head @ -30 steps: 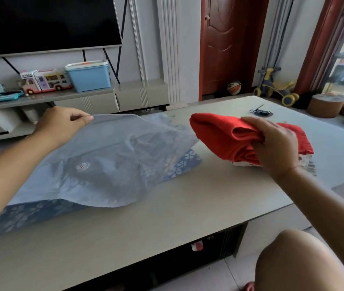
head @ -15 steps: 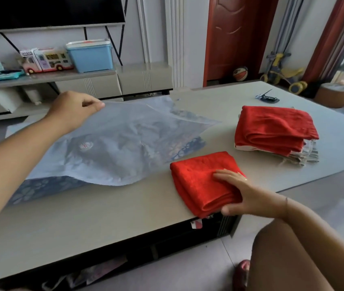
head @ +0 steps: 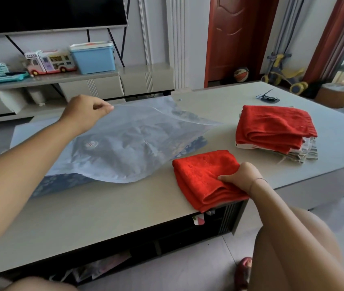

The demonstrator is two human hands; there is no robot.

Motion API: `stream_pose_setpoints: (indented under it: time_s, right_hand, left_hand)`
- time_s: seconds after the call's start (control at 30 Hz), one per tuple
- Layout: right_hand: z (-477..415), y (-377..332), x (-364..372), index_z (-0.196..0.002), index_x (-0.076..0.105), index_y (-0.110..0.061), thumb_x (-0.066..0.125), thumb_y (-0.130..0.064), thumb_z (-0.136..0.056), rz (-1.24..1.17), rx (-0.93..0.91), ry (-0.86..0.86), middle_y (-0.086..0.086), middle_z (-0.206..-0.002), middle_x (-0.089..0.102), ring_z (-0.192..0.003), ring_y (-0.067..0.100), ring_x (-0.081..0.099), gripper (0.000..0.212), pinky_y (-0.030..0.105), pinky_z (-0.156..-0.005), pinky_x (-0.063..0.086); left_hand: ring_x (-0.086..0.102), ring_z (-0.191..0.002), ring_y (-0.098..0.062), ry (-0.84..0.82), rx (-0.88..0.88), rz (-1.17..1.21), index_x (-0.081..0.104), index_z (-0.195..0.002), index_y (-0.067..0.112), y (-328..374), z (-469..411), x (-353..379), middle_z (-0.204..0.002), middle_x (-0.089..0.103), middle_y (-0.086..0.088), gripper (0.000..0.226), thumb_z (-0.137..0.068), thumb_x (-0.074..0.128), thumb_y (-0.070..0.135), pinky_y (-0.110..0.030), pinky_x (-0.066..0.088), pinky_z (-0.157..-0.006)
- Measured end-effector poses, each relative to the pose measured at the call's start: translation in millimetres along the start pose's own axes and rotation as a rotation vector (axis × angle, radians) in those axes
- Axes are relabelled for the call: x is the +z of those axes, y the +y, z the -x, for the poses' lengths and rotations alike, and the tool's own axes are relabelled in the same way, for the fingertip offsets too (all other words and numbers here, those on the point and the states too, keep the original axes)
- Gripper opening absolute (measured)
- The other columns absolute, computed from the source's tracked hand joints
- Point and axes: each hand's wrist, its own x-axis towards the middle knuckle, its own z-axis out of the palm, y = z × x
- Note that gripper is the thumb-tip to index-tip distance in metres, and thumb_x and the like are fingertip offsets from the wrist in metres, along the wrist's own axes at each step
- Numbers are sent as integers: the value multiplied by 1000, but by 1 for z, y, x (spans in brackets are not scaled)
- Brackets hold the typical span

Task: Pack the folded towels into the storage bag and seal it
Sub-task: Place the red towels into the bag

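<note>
A pale blue translucent storage bag point(head: 125, 143) lies on the table point(head: 104, 211), its upper sheet lifted. My left hand point(head: 87, 111) pinches that sheet's far edge and holds it up. A folded red towel point(head: 202, 175) rests at the table's front edge, to the right of the bag's mouth. My right hand point(head: 242, 177) grips the towel's near right corner, thumb on top. A stack of folded towels point(head: 274, 131), red on top with lighter ones beneath, sits further right.
A small dark clip-like object point(head: 266, 98) lies at the table's far right. A TV cabinet point(head: 95, 80) with a blue box and toy bus stands behind. My knees point(head: 293, 248) are close to the table front. A red slipper point(head: 243, 269) is on the floor.
My right hand carried the red towel from the stack down to the table's front edge, laid it flat, then closed on its near corner. The left hand keeps holding the bag sheet up.
</note>
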Motion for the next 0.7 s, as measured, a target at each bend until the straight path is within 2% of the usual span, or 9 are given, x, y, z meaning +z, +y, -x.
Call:
stream_pose_setpoints:
  time_s: [0.07,0.13,0.2,0.3,0.37,0.47,0.57,0.63,0.7]
  right_hand:
    - [1,0,4,-75,58,-8,79,-36,-68,-139,22,-22,13,-87,63,-80,28,60,36,31,-68,47]
    - [4,0,10,-85,62,-9,78,-25,-69,-303,-20,-1,11,-87,67,-79,27,63,28,36,-77,54]
    - [13,0,12,-99,64,-7,76,-12,-71,-493,-91,-4,12,-90,70,-82,28,66,30,41,-81,56]
    - [35,-6,5,-113,59,-4,69,4,-77,-929,-159,-214,14,-94,70,-79,25,67,38,33,-71,60]
    - [48,-15,-3,-113,59,-5,66,6,-77,-1079,-230,-335,13,-95,71,-77,23,68,38,27,-68,60]
    - [53,-43,-11,-104,61,-7,66,4,-70,-1192,-321,-522,10,-88,73,-73,20,71,36,28,-65,60]
    - [37,-86,-4,-98,63,-10,66,-2,-72,-1180,-307,-653,9,-82,73,-68,20,71,27,29,-63,59]
    - [16,-117,9,-100,64,-9,68,-7,-78,-1131,-240,-658,10,-82,74,-69,22,71,24,32,-64,59]
    - [-7,-144,26,-105,62,-7,72,-14,-78,-1062,-163,-593,14,-90,73,-75,26,71,29,38,-71,60]
  left_hand:
    - [62,-99,-23,-6,-4,5,72,-104,10,1,0,0,-106,72,-12,32,-87,60,35,-24,37,-78]
    - [59,-93,-17,-7,-10,10,72,-104,12,1,0,-2,-107,72,-11,31,-87,60,35,-24,37,-78]
    - [56,-89,-14,-5,-16,12,73,-103,12,1,-1,-3,-106,72,-10,31,-87,61,35,-24,36,-77]
    - [56,-88,-14,0,-24,19,73,-103,13,1,-3,-4,-105,72,-8,30,-87,61,35,-23,36,-76]
    - [59,-90,-16,5,-35,24,73,-102,13,1,-6,-4,-105,73,-7,30,-87,61,36,-23,36,-76]
    - [61,-93,-18,16,-43,28,73,-101,14,0,-9,-5,-104,73,-7,30,-87,60,37,-23,38,-76]
    - [64,-96,-21,36,-42,25,73,-102,14,0,-10,-6,-103,73,-7,31,-87,59,38,-25,42,-76]
    - [65,-97,-23,53,-39,13,74,-101,15,0,-10,-8,-102,74,-7,31,-88,58,38,-28,45,-77]
    - [66,-96,-24,57,-36,19,74,-99,15,-1,-9,-10,-100,74,-7,31,-88,58,39,-31,48,-79]
